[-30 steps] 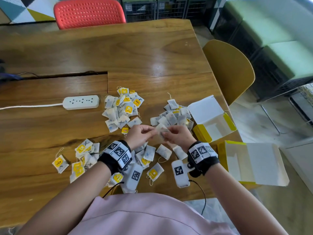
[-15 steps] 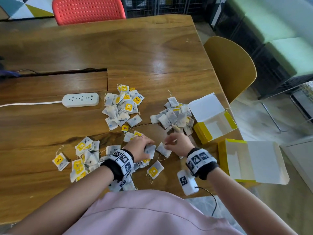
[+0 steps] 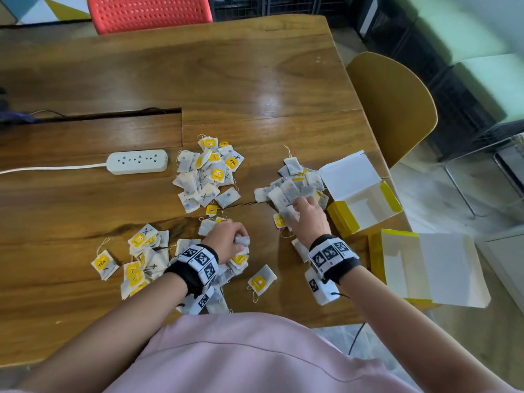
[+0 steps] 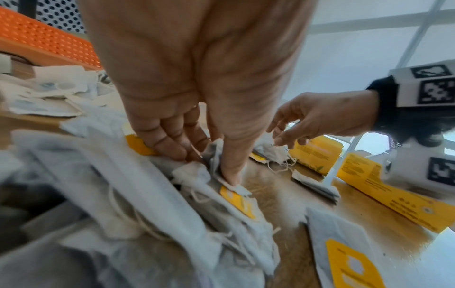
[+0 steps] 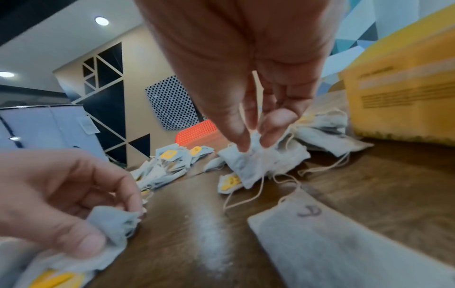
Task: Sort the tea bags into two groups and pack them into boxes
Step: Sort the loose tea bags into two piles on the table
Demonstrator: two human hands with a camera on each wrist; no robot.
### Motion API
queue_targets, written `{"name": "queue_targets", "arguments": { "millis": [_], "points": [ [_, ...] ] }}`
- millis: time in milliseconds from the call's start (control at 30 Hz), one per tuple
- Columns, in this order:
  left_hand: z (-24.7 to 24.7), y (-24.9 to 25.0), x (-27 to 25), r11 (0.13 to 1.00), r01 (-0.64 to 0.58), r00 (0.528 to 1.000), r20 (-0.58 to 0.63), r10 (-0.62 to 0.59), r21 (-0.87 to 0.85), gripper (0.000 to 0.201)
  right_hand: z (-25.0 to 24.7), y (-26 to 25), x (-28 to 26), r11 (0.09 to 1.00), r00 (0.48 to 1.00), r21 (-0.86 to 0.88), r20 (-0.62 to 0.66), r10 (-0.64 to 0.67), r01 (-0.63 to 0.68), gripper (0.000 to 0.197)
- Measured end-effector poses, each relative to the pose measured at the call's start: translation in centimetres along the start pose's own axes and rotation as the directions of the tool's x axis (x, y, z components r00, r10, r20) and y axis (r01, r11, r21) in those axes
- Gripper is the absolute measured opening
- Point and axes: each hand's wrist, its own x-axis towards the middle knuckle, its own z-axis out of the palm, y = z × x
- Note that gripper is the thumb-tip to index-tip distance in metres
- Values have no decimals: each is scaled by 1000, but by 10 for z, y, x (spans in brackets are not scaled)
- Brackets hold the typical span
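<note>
White tea bags lie in heaps on the wooden table (image 3: 255,95); some carry yellow tags. My left hand (image 3: 228,241) is low over the nearest heap (image 3: 218,279) and pinches a crumpled tea bag (image 3: 242,241). The left wrist view shows that left hand (image 4: 206,165) with thumb and fingers closed on the bag (image 4: 215,154). My right hand (image 3: 306,212) is at the near edge of the right heap (image 3: 295,185), thumb and finger pinching a plain tea bag (image 5: 256,155) that touches the table. Two open yellow boxes (image 3: 365,205) (image 3: 425,265) stand right of it.
More tea bags lie in a middle heap (image 3: 207,174) and a left heap (image 3: 139,259), and one lies alone (image 3: 261,280) near the front edge. A white power strip (image 3: 137,161) lies on the left. A yellow chair (image 3: 391,109) stands past the table's right edge.
Both hands held one bag together above the table. They have parted and come down: the right went right to the heap by the box with a bag, the left dropped onto the nearest heap.
</note>
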Motion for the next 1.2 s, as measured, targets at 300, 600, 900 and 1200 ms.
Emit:
{"name": "queue_targets", "arguments": {
  "millis": [300, 600, 900, 1200],
  "points": [
    [-13, -12, -2, 933, 150, 986, -23, -167, -327, 19, 44, -6, -41, 816, 618, -46, 678, -398, 576, 46],
    [-39, -3, -17, 127, 335, 922, 297, -250, -934, 33, 27, 4, -28, 721, 777, 603, 613, -145, -341, 14],
    [-36, -5, -17, 112, 328, 914, 285, -289, -938, 13, 44, -15, -20, 992, 865, 118, 494, -89, 34, 34],
    [-35, -7, -22, 54, 342, 903, 313, -296, -938, 13, 53, -30, -7, 885, 854, -148, 374, -363, 441, 34]
  ]
}}
